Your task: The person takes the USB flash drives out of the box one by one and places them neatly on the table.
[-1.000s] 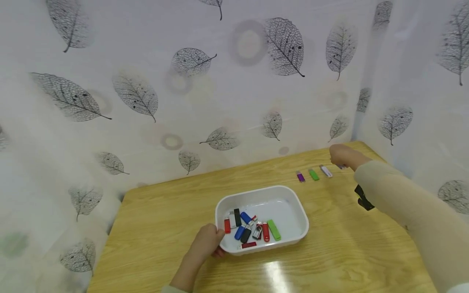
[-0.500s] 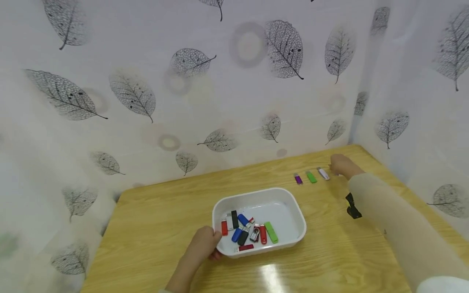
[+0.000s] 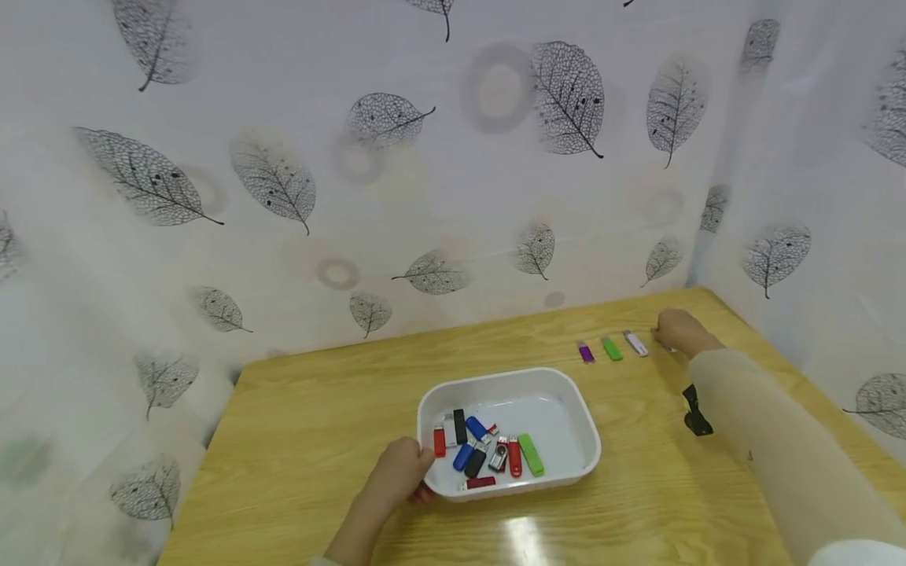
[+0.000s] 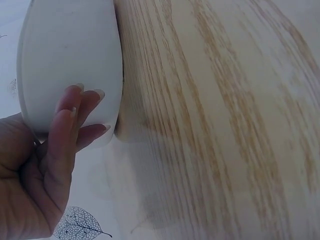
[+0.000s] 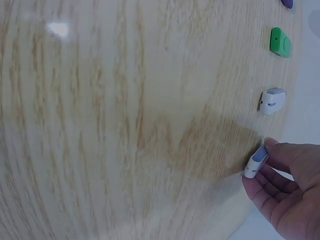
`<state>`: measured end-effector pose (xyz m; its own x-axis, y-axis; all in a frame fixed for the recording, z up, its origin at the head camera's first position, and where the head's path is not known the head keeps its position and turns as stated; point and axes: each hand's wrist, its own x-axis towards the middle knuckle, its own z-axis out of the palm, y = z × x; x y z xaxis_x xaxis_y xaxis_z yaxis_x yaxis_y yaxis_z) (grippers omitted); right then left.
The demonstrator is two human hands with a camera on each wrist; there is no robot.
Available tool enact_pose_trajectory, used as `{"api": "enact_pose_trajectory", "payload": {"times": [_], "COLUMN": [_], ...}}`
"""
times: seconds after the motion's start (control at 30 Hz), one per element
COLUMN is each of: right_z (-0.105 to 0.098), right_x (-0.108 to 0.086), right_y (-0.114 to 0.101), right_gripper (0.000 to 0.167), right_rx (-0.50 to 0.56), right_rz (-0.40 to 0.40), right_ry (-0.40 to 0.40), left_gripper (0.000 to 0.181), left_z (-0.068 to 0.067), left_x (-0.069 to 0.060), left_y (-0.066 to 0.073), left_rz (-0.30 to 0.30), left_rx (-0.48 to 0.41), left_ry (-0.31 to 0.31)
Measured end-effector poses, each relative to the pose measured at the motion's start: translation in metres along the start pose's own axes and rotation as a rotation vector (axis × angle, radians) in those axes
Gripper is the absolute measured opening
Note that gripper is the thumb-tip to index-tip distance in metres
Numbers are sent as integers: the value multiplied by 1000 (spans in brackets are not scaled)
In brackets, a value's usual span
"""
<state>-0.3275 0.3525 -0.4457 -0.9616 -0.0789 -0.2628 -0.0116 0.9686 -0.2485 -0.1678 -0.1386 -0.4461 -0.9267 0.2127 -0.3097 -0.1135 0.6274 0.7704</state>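
Note:
At the far right of the table, my right hand (image 3: 683, 332) pinches a white USB flash drive between thumb and fingers. In the right wrist view that white USB flash drive (image 5: 256, 162) is tilted at the table surface. Beside it runs a spaced row: another white drive (image 3: 636, 343), a green drive (image 3: 612, 349) and a purple drive (image 3: 585, 353). My left hand (image 3: 399, 472) grips the left end of a white plastic tray (image 3: 559, 420). Fingers (image 4: 65, 120) lie along the tray's outer wall; the thumb is over its rim.
Several USB flash drives lie in the tray, among them a long green drive (image 3: 530, 455) and a red drive (image 3: 514, 456). A black object (image 3: 697, 413) shows beside the right sleeve. A leaf-print curtain (image 3: 439, 196) borders the wooden table (image 3: 318, 401).
My right hand has come down slightly toward me, now level with the row, still at its right end. The left hand stays on the tray. The head view has shifted a little.

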Motion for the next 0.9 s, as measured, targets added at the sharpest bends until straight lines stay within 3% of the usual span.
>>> {"api": "enact_pose_trajectory", "payload": {"times": [0.27,0.67,0.9], "right_z": [3,2,3], "right_x": [7,-3,0], "right_y": [-2,-9,3], "right_gripper": [23,20,33], "right_rx": [10,56,71], "right_rz": [-9,53,71], "right_ry": [28,13,110], "left_gripper": [21,22,22], "left_z": [1,4,1], "left_x": [-1,0,0], "left_y": [-1,-2,2], "left_rz": [-12,-22,-48], "left_rx": [-4,11,20], "left_ry": [0,8,3]}}
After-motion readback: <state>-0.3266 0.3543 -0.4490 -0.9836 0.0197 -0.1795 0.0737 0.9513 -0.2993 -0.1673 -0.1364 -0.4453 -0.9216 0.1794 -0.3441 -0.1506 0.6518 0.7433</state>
